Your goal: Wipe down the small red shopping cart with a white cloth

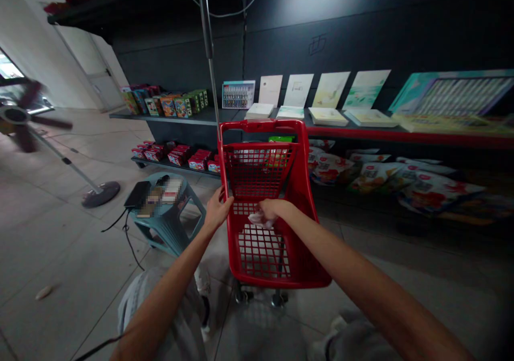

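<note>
A red plastic shopping cart with grid-patterned panels stands right in front of me. My left hand grips the rim on its left side, thumb lying over the edge. Reaching into the basket, my right hand holds a crumpled whitish cloth against the grid near the middle. The fingers of that hand are partly hidden behind its back. A green packet shows behind the top of the cart.
A blue-green stool bearing a black device and blurred items stands left. Beyond it is a pedestal fan. Dark shelves behind hold small boxes, upright booklets and snack bags. A metal pole rises behind the cart.
</note>
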A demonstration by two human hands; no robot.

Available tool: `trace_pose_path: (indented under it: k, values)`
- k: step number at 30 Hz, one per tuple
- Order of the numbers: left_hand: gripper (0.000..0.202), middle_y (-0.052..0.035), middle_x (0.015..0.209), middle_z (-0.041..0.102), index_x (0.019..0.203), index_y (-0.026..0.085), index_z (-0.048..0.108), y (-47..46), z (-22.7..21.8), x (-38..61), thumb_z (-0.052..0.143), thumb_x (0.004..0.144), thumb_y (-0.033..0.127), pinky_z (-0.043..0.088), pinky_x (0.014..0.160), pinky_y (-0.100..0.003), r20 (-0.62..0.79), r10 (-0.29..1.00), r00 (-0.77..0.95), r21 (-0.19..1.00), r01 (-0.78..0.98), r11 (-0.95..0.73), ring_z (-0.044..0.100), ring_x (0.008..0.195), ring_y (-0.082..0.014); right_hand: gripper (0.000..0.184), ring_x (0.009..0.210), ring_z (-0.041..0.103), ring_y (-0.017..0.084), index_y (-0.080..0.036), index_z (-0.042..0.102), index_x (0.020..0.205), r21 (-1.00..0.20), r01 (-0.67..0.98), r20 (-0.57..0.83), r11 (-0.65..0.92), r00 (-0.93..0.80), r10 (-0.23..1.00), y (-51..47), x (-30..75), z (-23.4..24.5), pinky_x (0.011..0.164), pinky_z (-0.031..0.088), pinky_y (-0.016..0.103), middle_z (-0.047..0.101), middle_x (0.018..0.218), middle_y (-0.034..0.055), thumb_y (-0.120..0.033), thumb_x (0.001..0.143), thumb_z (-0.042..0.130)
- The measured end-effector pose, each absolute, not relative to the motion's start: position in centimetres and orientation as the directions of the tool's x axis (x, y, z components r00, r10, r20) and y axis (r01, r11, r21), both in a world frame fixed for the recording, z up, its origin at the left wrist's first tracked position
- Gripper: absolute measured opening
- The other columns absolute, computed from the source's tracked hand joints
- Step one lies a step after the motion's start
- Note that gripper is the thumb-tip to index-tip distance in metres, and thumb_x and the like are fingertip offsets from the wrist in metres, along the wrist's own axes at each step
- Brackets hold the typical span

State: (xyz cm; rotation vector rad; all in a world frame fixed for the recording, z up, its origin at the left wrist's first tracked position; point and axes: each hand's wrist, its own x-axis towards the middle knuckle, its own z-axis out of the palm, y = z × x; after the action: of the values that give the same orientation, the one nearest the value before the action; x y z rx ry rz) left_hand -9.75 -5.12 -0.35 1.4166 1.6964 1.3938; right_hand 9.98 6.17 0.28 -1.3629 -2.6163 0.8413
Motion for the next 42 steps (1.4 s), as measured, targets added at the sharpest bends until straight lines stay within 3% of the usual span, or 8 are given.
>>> trace_pose_path:
  k: [2, 5, 9, 12, 15, 21, 32, 42]
  values:
    - [0.059, -0.0156, 0.147, 0.060, 0.144, 0.014, 0.056, -6.2, -0.2, -10.7, 0.058, 0.094, 0.046, 0.046, 0.114, -0.040, 0.257, 0.920, -0.296, 0.874, 0.477, -0.090, 0.058, 0.135, -0.0259, 0.016, 0.079, 0.070, 0.018, -0.016, 0.073, 0.092, -0.391, 0.751, -0.262, 0.531, -0.644, 0.718, 6.3, 10.8, 1.1, 0.068, 0.052, 0.026, 0.074, 0.090, 0.0071, -0.027, 0.083, 0.080]
    - [0.050, -0.0130, 0.147, 0.059, 0.138, 0.019, 0.060, -8.6, 1.1, -13.9, 0.049, 0.099, 0.049, 0.041, 0.118, -0.041, 0.330, 0.912, -0.245, 0.725, 0.684, -0.079, 0.053, 0.139, -0.0254, 0.020, 0.092, 0.073, 0.023, -0.020, 0.075, 0.099, -0.230, 0.740, -0.296, 0.632, -0.672, 0.679, 6.2, 11.9, 1.9, 0.072, 0.049, 0.026, 0.077, 0.103, 0.0107, -0.027, 0.081, 0.076]
    - [0.043, -0.0124, 0.139, 0.061, 0.131, 0.019, 0.061, -11.7, 3.4, -21.9, 0.051, 0.096, 0.042, 0.038, 0.120, -0.046, 0.457, 0.801, -0.387, 0.506, 0.854, 0.124, 0.053, 0.136, -0.0285, 0.037, 0.100, 0.073, 0.026, -0.019, 0.073, 0.118, -0.217, 0.766, -0.360, 0.605, -0.639, 0.680, 5.9, 12.7, 1.7, 0.078, 0.050, 0.028, 0.075, 0.117, 0.0133, -0.030, 0.083, 0.072]
    - [0.042, -0.0174, 0.153, 0.046, 0.126, 0.014, 0.062, -13.8, 3.4, -28.4, 0.061, 0.091, 0.037, 0.027, 0.126, -0.050, 0.567, 0.681, -0.464, 0.364, 0.882, 0.299, 0.034, 0.150, -0.0341, 0.045, 0.102, 0.073, 0.028, -0.019, 0.071, 0.125, -0.205, 0.787, -0.429, 0.582, -0.607, 0.669, 6.0, 13.1, 1.3, 0.078, 0.051, 0.030, 0.074, 0.122, 0.0140, -0.031, 0.083, 0.072]
    - [0.049, -0.0151, 0.169, 0.023, 0.132, 0.015, 0.055, -16.1, 1.3, -32.9, 0.065, 0.090, 0.040, 0.010, 0.127, -0.063, 0.509, 0.710, -0.486, 0.280, 0.874, 0.397, 0.010, 0.159, -0.0389, 0.043, 0.107, 0.072, 0.028, -0.019, 0.070, 0.127, -0.204, 0.786, -0.443, 0.583, -0.605, 0.661, 6.3, 13.5, 1.1, 0.080, 0.051, 0.030, 0.073, 0.125, 0.0135, -0.031, 0.085, 0.068]
    - [0.057, -0.0213, 0.170, 0.022, 0.133, 0.017, 0.055, -18.6, -3.4, -36.3, 0.067, 0.085, 0.046, 0.004, 0.119, -0.077, 0.331, 0.750, -0.573, 0.280, 0.818, 0.502, 0.003, 0.160, -0.0445, 0.037, 0.105, 0.072, 0.027, -0.016, 0.070, 0.121, -0.240, 0.741, -0.407, 0.627, -0.663, 0.628, 6.8, 13.5, 1.1, 0.082, 0.050, 0.030, 0.074, 0.121, 0.0139, -0.031, 0.088, 0.065]
    - [0.060, -0.0156, 0.175, -0.001, 0.147, 0.029, 0.054, -18.1, -6.3, -38.8, 0.048, 0.097, 0.060, 0.005, 0.118, -0.079, 0.138, 0.804, -0.578, 0.137, 0.815, 0.562, -0.003, 0.161, -0.0436, 0.035, 0.097, 0.073, 0.024, -0.017, 0.071, 0.119, -0.280, 0.734, -0.436, 0.619, -0.672, 0.599, 7.0, 13.1, 1.6, 0.077, 0.051, 0.029, 0.075, 0.117, 0.0128, -0.035, 0.090, 0.063]
    - [0.063, -0.0130, 0.175, 0.000, 0.152, 0.033, 0.050, -18.2, -7.3, -39.6, 0.047, 0.097, 0.062, 0.002, 0.118, -0.079, 0.116, 0.815, -0.567, 0.104, 0.823, 0.558, -0.002, 0.160, -0.0447, 0.038, 0.099, 0.072, 0.024, -0.016, 0.070, 0.122, -0.269, 0.740, -0.445, 0.616, -0.663, 0.602, 7.0, 13.3, 1.6, 0.077, 0.049, 0.028, 0.074, 0.119, 0.0126, -0.036, 0.090, 0.065]
